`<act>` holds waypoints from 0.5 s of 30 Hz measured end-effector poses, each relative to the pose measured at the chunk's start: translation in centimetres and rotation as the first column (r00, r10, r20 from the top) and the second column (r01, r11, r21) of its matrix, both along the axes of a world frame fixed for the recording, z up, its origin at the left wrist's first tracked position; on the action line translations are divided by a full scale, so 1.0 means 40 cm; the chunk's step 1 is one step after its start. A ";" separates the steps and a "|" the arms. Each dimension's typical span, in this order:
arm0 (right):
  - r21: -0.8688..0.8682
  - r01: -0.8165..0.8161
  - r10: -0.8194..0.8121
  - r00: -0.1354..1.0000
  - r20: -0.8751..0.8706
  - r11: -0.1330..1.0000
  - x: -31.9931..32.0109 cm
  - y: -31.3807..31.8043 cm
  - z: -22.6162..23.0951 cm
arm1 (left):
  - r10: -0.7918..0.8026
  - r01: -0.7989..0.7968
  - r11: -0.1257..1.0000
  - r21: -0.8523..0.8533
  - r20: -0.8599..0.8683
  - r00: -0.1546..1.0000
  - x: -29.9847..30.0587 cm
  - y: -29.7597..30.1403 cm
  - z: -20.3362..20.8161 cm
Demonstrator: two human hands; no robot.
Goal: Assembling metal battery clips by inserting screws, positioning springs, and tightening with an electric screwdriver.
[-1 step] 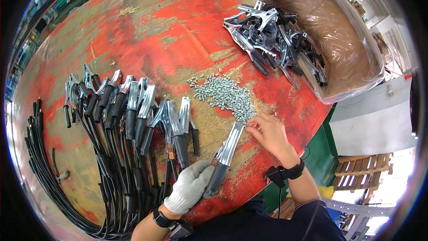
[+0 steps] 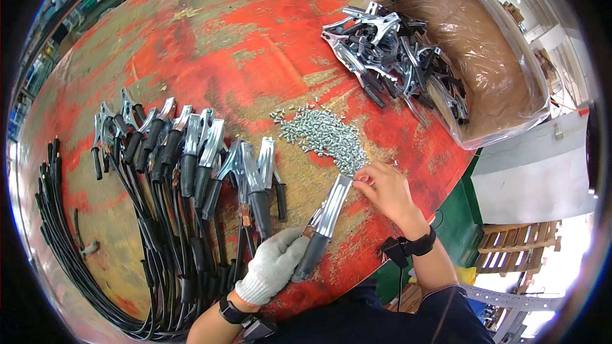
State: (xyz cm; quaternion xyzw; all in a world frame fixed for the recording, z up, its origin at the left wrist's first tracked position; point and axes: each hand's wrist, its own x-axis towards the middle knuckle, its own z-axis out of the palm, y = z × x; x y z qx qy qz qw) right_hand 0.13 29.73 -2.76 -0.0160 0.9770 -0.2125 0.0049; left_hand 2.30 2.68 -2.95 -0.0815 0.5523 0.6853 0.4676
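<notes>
My left hand (image 2: 271, 271), in a white knit glove, is closed around a silver metal spring clamp (image 2: 333, 207) with black-sleeved handles. The clamp's jaw end points up and to the right. My bare right hand (image 2: 387, 192) is at that jaw end, thumb and forefinger pinched together; whatever they may hold is too small to make out. Just beyond its fingertips lies a heap of small silver screws (image 2: 322, 137). To the left of my gloved hand, several similar clamps (image 2: 207, 150) rest in a row, with black cables (image 2: 169, 267) running from them toward me.
At the far right, a plastic-lined cardboard box (image 2: 478, 38) lies with its opening toward the table, loose clamps (image 2: 389, 51) spilling out. A bundle of black cables (image 2: 57, 223) curves along the left side. The worn red tabletop (image 2: 236, 44) ends at an edge beside my right arm.
</notes>
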 end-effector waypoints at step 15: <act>-0.797 0.346 0.056 0.902 0.427 0.494 0.090 -0.155 0.020 | -0.239 0.225 0.963 -0.151 -0.083 0.967 -0.031 0.003 0.089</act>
